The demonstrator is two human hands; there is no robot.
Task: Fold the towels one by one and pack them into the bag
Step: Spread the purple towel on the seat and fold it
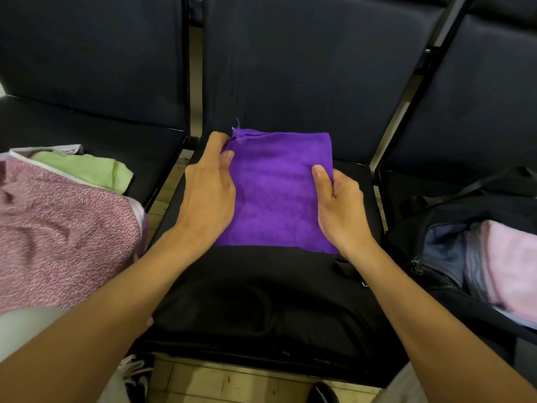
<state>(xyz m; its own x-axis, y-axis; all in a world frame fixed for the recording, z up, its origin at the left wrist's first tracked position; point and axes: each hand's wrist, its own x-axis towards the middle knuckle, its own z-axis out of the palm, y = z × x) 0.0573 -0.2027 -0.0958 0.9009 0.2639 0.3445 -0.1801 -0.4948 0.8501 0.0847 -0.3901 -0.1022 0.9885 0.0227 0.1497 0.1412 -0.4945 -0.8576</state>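
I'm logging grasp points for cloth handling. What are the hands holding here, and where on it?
Both hold the folded purple towel: the left hand pinches its far-left corner, and the right hand grips its right edge, thumb on top.

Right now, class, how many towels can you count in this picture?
4: a purple towel held in both hands, a pink patterned towel and a green towel on the left seat, a pale pink towel in the bag. Others may be hidden.
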